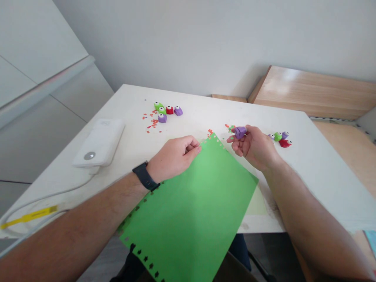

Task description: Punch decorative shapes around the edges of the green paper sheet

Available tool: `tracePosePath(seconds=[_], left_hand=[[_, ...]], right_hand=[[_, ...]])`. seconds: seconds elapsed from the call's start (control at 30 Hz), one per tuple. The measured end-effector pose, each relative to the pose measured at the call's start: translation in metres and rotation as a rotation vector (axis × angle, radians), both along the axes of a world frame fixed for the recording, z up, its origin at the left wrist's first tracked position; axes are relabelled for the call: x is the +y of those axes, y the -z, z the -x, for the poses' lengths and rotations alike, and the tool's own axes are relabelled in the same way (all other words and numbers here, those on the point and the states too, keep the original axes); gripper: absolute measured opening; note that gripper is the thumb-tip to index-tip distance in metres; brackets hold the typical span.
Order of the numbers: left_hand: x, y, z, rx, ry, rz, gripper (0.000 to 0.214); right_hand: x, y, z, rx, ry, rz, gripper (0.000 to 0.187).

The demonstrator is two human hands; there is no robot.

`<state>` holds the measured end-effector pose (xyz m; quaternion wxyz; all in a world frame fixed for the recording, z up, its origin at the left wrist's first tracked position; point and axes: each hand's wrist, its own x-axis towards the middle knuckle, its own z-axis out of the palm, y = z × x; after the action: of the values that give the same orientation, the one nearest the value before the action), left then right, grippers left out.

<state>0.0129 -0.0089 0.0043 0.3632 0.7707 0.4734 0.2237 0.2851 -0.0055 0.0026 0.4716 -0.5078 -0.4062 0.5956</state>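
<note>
My left hand (179, 156) pinches the upper left edge of a green sheet of paper (194, 203). Small punched shapes run along several of the sheet's edges, and its near end hangs past the table's front edge. In my right hand (255, 147) is a purple craft punch (240, 132), gripped between thumb and fingers, raised beside the sheet's far corner and apart from it. A tiny green paper piece seems to cling to a fingertip of that hand. Orange and green paper bits (230, 128) lie just beyond the punch.
Several green, red and purple punches (162, 111) stand at the back left, near scattered orange bits (153, 124). Another group of punches (284, 137) sits right of my right hand. A white box-shaped device (101, 143) with a cable (67, 190) occupies the table's left side.
</note>
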Motion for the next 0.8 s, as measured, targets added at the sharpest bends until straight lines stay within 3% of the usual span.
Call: tracePosePath(seconds=[0.8], left_hand=[[0.0005,0.0017,-0.0009,0.003,0.007,0.01,0.026]], right_hand=[[-0.002,-0.0028,0.0049,0.15,0.063,0.047,0.014]])
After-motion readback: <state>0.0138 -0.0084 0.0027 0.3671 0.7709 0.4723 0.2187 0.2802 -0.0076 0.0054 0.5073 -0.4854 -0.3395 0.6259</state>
